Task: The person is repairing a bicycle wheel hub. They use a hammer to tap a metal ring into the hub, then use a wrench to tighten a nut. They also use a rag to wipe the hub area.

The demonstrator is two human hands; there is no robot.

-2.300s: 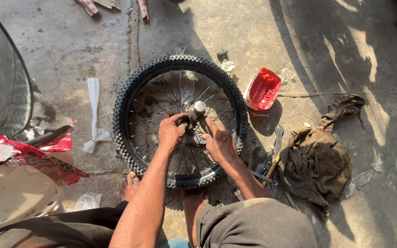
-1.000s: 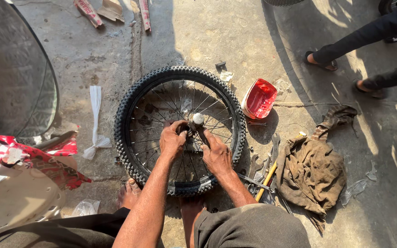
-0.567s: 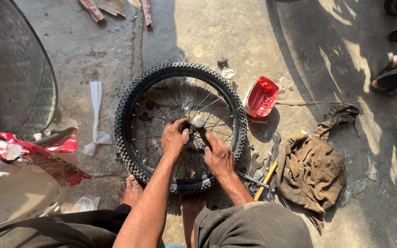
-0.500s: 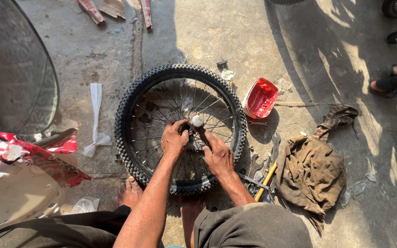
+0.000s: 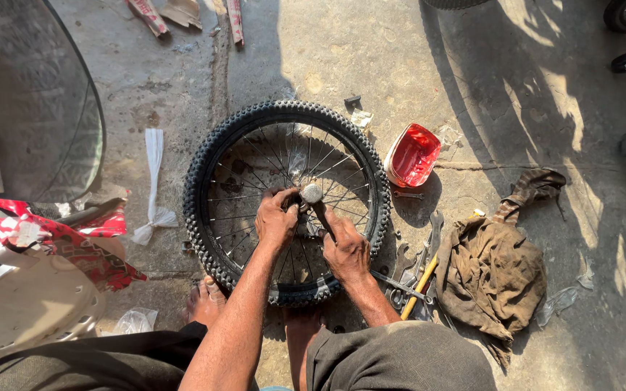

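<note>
Grey concrete floor (image 5: pixel 313 51), dusty and cracked, lies under everything, half in sun and half in shade. A spoked wheel (image 5: pixel 288 203) with a knobby black tyre lies flat on it, right in front of the person's bare feet.

The left hand (image 5: pixel 277 217) is curled over the middle of the wheel, gripping the hub (image 5: pixel 311 194), whose round silver end pokes up just past the fingers. The right hand (image 5: pixel 347 250) is closed around a dark tool handle (image 5: pixel 322 216). That handle runs from the right hand up and to the left, straight toward the hub, so its long line points at the wheel's middle. Both hands sit close together, but the left hand is the nearer 1 to the hub.

To the right of the right hand lie some spanners (image 5: pixel 429 239), a yellow-handled tool (image 5: pixel 418 286) and a brown rag (image 5: pixel 498 268). Farther away from that hand sits a red plastic cover (image 5: pixel 413 154). Well off to the left of the left hand lies a white strip of cloth (image 5: pixel 153 181).
</note>
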